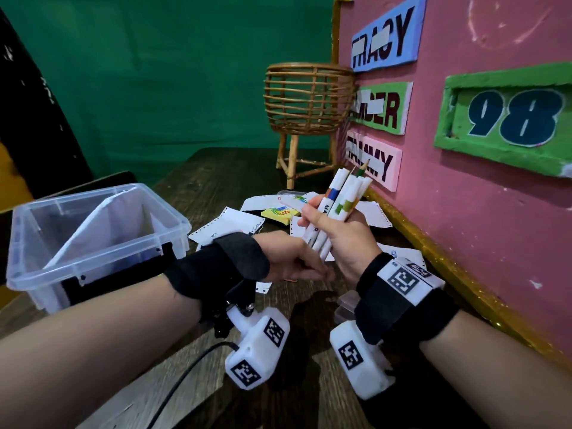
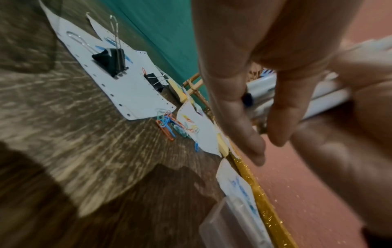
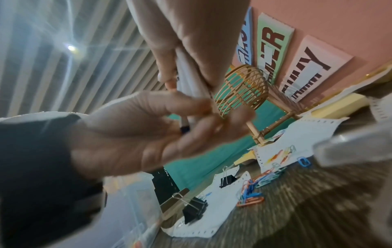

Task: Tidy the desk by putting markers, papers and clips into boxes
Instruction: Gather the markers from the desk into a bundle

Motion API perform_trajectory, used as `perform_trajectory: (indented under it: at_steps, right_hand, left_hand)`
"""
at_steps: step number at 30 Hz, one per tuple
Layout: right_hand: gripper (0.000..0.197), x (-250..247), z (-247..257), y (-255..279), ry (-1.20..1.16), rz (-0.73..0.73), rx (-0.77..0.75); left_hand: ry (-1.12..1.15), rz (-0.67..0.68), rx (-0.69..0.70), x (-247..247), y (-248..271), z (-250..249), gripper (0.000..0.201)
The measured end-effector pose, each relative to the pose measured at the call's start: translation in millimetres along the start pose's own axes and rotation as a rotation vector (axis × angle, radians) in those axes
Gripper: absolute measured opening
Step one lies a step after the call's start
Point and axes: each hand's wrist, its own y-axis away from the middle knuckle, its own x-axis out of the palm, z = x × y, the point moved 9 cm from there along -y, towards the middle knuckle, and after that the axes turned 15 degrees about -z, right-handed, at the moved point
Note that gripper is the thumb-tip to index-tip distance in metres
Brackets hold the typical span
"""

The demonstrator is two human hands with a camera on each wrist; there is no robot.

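My right hand [image 1: 337, 239] grips a bundle of white markers and pencils [image 1: 340, 196], held upright and tilted to the right above the desk. Just below it, my left hand [image 1: 297, 264] has relaxed fingers by the bundle's lower ends; in the left wrist view the fingers [image 2: 239, 117] hang straight in front of the markers [image 2: 318, 95]. Papers [image 1: 235, 221] lie scattered on the desk behind the hands. Coloured paper clips [image 2: 167, 125] lie in a heap beside the sheets, and black binder clips [image 2: 112, 58] sit on one sheet. A large clear box [image 1: 102, 193] stands open on the left.
A wicker basket on legs [image 1: 306, 100] stands at the back of the wooden desk. A pink board with name signs [image 1: 464, 181] walls off the right side. Yellow sticky notes [image 1: 278, 213] carry more clips. Small clear boxes [image 1: 346, 305] lie under my right wrist.
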Motion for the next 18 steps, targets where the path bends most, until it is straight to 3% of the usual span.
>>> perform_trajectory:
  at_steps: [3, 7, 11, 15, 18]
  right_hand:
    - [0.010, 1.8, -6.3, 1.0, -0.004, 0.005, 0.049]
    - [0.016, 2.8, -14.1, 4.3, -0.113, -0.030, 0.199]
    - [0.003, 5.6, -4.8, 15.2, 0.056, -0.038, 0.155]
    - [0.001, 8.0, 12.3, 27.7, 0.108, -0.008, 0.124]
    - [0.011, 14.8, 26.2, 44.9, 0.073, 0.058, 0.097]
  left_hand:
    - [0.029, -0.083, 0.098, -9.4, -0.6, -12.8, 0.028]
    - [-0.222, -0.124, 0.248, -8.3, 7.2, -23.0, 0.029]
    - [-0.402, -0.193, 0.379, -4.5, 20.1, -31.1, 0.023]
    - [-0.220, -0.170, 0.559, 7.5, 49.2, -52.2, 0.031]
    - [-0.114, -0.171, 0.572, 5.4, 61.4, -58.1, 0.025]
